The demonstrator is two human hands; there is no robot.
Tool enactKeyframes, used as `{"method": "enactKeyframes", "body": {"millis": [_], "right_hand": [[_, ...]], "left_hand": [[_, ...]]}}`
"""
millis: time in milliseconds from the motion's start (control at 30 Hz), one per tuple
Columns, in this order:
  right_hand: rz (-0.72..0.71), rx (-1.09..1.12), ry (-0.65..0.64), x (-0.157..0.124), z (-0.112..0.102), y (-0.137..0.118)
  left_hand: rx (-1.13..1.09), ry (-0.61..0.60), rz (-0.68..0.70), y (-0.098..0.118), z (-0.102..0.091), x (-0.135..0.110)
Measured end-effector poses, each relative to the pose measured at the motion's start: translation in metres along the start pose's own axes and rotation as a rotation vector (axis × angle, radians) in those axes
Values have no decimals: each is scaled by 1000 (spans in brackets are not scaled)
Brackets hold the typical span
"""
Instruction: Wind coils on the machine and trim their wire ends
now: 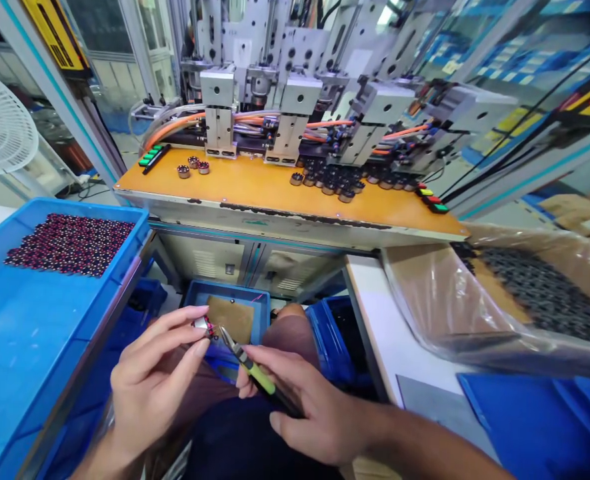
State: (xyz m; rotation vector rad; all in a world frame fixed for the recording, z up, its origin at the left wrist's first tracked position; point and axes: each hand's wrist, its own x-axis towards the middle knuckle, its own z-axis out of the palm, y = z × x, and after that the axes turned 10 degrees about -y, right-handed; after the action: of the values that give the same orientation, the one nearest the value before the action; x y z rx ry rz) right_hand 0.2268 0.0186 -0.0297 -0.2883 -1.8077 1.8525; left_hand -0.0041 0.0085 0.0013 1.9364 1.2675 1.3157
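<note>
Head view shows your left hand (149, 380) pinching a small wound coil (203, 325) at its fingertips over your lap, while your right hand (305, 400) grips green-handled cutters (247, 363), their tip just beside the coil, above a small blue bin (259, 297).

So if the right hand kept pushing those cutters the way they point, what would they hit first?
Probably the small red-wound coil pinched in the left hand; the green-handled cutters in the right hand point at it, nearly touching.

Both hands, left hand (149, 383) and right hand (309, 410), are bare, forearms unsleeved; dark trousers cover the lap.
</note>
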Motion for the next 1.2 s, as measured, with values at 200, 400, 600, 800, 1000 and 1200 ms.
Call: {"method": "enactKeyframes", "body": {"millis": [200,400,600,800,1000,1200], "right_hand": [[-24,-21,5,5,1,0],[-19,-39,14,5,1,-2],[-15,-129,-8,5,0,-1],[77,-159,6,4,1,-3],[190,-97,103,3,4,-3],[16,-14,99,-11,4,-7]], "left_hand": [[3,-14,0,0,-2,-2],[-8,-16,2,-1,0,-1],[0,-21,4,-1,-1,-1],[1,-19,3,-1,-1,-3],[0,-56,20,-5,-2,-3],[-101,-8,170,-13,-2,-3]]}}
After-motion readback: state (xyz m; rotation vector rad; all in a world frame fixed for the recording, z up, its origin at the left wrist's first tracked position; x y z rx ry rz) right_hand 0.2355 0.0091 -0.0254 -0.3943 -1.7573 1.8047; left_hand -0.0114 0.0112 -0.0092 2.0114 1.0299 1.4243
